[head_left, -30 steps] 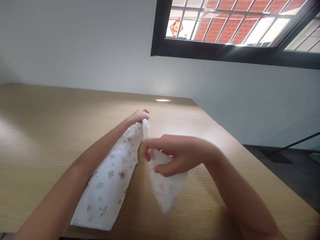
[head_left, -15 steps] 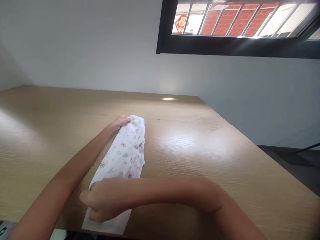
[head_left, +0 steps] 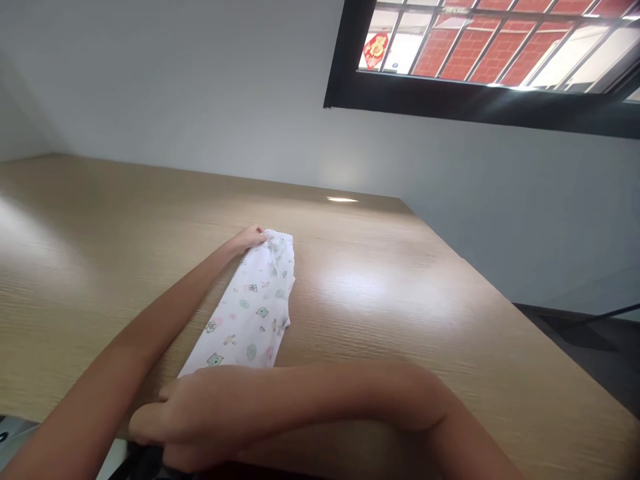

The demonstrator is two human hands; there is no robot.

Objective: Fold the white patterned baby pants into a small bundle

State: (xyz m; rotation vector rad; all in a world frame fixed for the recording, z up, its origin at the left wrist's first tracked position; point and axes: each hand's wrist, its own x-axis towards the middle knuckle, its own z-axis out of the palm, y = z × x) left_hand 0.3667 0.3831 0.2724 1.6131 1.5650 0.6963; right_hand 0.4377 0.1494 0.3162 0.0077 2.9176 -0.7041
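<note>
White pants [head_left: 253, 310] printed with small green, pink and grey figures lie lengthwise on the table, folded to a narrow strip. Their gathered elastic waistband points away from me, a pale drawstring just below it. At the waistband's left corner my left hand [head_left: 250, 238] is closed, pinching the cloth. My right hand [head_left: 195, 413] reaches across the leg end by the table's near edge. Its fingers are curled on the cloth there, and the hand and forearm cover the hems.
The wooden table [head_left: 400, 307] reaches back to a grey wall [head_left: 200, 87]. A dark-framed barred window [head_left: 480, 47] is at upper right. Dark floor [head_left: 590, 340] shows past the right edge. A black object [head_left: 143, 463] sits below the near edge.
My right hand has moved toward me and left, down the leg to its end. The cloth lies smoother and straighter. My left hand stays at the waistband. The view has tilted slightly.
</note>
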